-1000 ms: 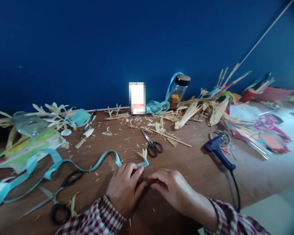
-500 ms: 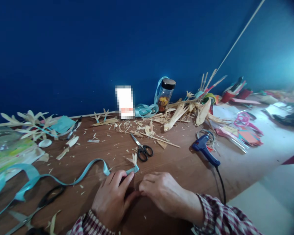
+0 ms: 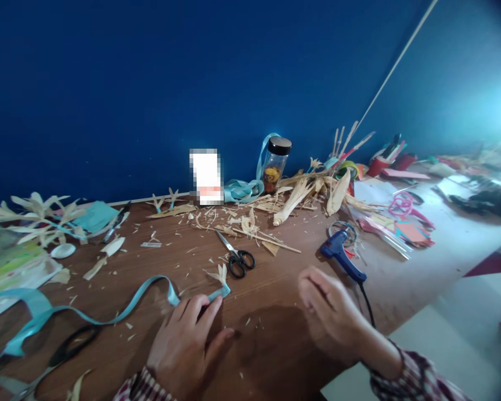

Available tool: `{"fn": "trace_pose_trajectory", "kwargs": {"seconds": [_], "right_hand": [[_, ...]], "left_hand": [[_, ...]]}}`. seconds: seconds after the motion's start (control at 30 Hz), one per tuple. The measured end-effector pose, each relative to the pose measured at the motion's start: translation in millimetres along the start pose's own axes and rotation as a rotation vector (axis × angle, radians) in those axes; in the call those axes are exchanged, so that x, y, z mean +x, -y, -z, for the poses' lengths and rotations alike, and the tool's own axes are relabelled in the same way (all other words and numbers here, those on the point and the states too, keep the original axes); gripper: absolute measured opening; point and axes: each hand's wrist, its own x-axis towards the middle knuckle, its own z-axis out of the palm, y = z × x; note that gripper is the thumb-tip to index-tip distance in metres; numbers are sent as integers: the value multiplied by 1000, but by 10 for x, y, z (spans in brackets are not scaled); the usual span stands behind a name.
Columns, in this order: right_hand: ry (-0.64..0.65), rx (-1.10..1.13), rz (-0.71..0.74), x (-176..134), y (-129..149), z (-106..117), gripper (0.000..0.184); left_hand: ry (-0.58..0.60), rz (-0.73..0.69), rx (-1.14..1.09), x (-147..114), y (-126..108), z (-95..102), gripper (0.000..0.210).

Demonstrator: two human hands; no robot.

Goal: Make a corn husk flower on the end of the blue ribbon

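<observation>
My left hand (image 3: 186, 334) lies on the brown table, thumb spread, its fingertips pinning down a light blue ribbon (image 3: 144, 291). At the ribbon's near end, just past my fingers, stands a small pale flower of dried husk (image 3: 221, 274). My right hand (image 3: 332, 314) is raised off the table, slightly blurred, with its fingers curled together; whatever is in them, if anything, is hidden. Beyond it lies a blue glue gun (image 3: 342, 255) with a black cord. Black-handled scissors (image 3: 241, 263) rest partly open between and beyond my hands.
A larger pair of scissors (image 3: 73, 344) lies at the lower left. Along the blue wall are a dark-lidded jar (image 3: 274, 167), coiled ribbon (image 3: 244, 191), dried husks (image 3: 294, 206) and husk flowers (image 3: 45, 217). Pink scissors (image 3: 402, 204) and papers lie right. Scraps litter the table.
My right hand has moved away from my left, rightward and up towards the glue gun. My left hand has stayed on the ribbon. The view has shifted slightly.
</observation>
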Motion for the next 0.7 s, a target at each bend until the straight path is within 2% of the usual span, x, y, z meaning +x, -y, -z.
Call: {"fn": "trace_pose_trajectory", "kwargs": {"seconds": [0.07,0.13,0.17,0.27,0.33,0.47,0.6,0.7], "right_hand": [[-211,-250,-24,-15,-198,254,30],[-358,-573,-82,-14,-374,473,22],[-387,-707,-89,-6,-447,559,23],[-353,-969,-168,33,-602,701,32],[-314,-1026,-251,55,-678,721,37],[-251,-989,-340,57,-819,685,41],[-256,-944,-292,14,-878,669,32],[-347,-949,-250,-27,-850,704,34]], "left_hand": [[-7,-19,15,-5,6,-13,48],[-8,-38,32,-13,8,-24,49],[-12,-40,41,-16,6,-27,50],[-22,-26,70,-22,-10,-23,51],[-19,-24,86,-19,-26,-11,50],[8,-18,103,-3,-42,16,50],[25,-27,113,0,-33,23,51],[52,-7,106,-13,-42,32,52]]}}
